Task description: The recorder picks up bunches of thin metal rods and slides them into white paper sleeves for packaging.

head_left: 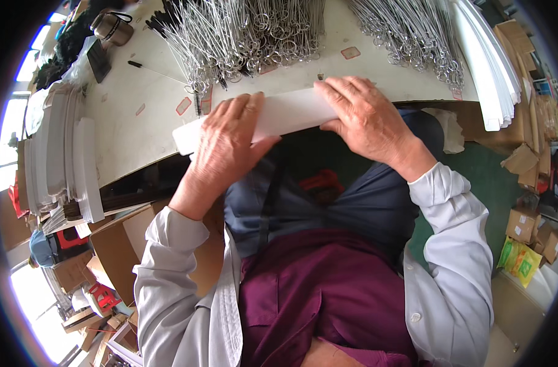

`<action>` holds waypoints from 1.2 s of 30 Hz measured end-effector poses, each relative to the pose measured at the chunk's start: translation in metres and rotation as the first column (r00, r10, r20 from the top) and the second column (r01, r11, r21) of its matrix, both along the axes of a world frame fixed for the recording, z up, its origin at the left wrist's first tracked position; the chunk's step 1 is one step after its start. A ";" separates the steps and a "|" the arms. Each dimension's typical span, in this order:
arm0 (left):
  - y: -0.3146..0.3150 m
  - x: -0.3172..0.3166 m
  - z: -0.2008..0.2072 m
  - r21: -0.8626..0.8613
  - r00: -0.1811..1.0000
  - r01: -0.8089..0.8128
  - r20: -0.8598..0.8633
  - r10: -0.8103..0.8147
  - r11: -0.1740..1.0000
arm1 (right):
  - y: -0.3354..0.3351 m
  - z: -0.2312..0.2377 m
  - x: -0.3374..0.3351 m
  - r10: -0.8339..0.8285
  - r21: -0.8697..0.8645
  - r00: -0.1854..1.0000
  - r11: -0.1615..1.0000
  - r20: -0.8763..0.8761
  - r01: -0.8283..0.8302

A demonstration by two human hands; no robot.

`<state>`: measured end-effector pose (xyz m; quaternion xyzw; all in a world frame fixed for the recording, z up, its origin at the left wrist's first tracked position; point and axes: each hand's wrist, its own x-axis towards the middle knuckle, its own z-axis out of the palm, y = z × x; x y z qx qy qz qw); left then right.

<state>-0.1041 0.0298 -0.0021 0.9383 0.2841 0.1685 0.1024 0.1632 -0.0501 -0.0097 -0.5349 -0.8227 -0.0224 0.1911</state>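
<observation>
A long, narrow white carton (296,113) lies across the table's near edge, its left end sticking out past my left hand. My left hand (227,134) grips it from above, with fingers over the far side and thumb along the near side. Near the carton's right end, my right hand (364,116) holds it between fingers and thumb. Whether anything is inside the carton cannot be seen. Just beyond it lies a big pile of thin wire brushes (248,37) with ring ends, and one loose brush (163,70) points toward my left hand.
More ring-ended wire pieces (413,37) are heaped at the far right. White flat cartons are stacked at the right (490,67) and left (59,147) of the table (129,131). A metal flask (112,29) stands at the far left beside a dark flat object (98,60).
</observation>
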 end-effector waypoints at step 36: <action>-0.008 -0.035 -0.059 0.314 0.969 -0.169 -0.119 0.216 0.934 | 0.007 -0.050 -0.005 -0.094 0.088 0.992 0.992 0.079 0.087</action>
